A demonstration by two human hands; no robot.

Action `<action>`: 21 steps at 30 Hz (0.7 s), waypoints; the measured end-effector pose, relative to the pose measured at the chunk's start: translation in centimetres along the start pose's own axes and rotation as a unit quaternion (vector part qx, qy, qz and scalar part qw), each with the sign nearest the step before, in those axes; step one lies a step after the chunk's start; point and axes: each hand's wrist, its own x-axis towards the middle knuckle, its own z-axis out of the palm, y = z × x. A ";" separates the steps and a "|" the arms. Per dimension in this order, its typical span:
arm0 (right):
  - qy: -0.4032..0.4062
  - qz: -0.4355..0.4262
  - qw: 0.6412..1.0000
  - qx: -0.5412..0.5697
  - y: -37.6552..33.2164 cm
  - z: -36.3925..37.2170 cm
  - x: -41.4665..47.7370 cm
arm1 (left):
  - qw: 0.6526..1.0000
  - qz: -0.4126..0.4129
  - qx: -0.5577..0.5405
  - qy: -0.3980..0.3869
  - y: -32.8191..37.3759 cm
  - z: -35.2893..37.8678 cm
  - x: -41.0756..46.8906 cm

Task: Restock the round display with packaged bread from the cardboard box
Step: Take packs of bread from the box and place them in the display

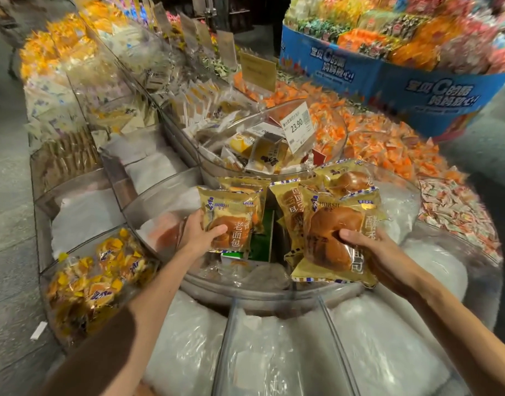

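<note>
My left hand [201, 234] grips a gold packet of bread [231, 212] by its lower left side, with another packet behind it. My right hand [368, 250] grips a stack of several gold bread packets [334, 221] from the right, thumb across the front bun. Both hands hover over the round clear-plastic display [274, 290], whose centre compartment shows green card and white plastic lining. A smaller round upper tier [217, 167] behind holds other yellow and white packets. No cardboard box is visible.
A price sign reading 23.90 [298, 125] stands in the upper tier. White plastic padding [388, 332] fills the outer compartments near me. Yellow snack packets [102, 270] sit lower left, orange sweets [382, 144] at right, a blue display stand [388, 78] beyond.
</note>
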 end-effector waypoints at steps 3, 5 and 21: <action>-0.004 -0.026 0.999 0.025 -1.3 1.7 -1.1 | 0.998 0.041 0.050 0.014 -0.2 0.3 0.2; -0.004 -0.030 0.999 0.024 -1.7 2.5 -1.3 | 0.997 0.045 0.056 0.040 -0.7 0.1 0.4; 0.238 -0.211 0.927 -0.196 0.2 16.3 2.7 | 0.964 0.150 -0.082 -0.202 9.6 -2.5 -3.7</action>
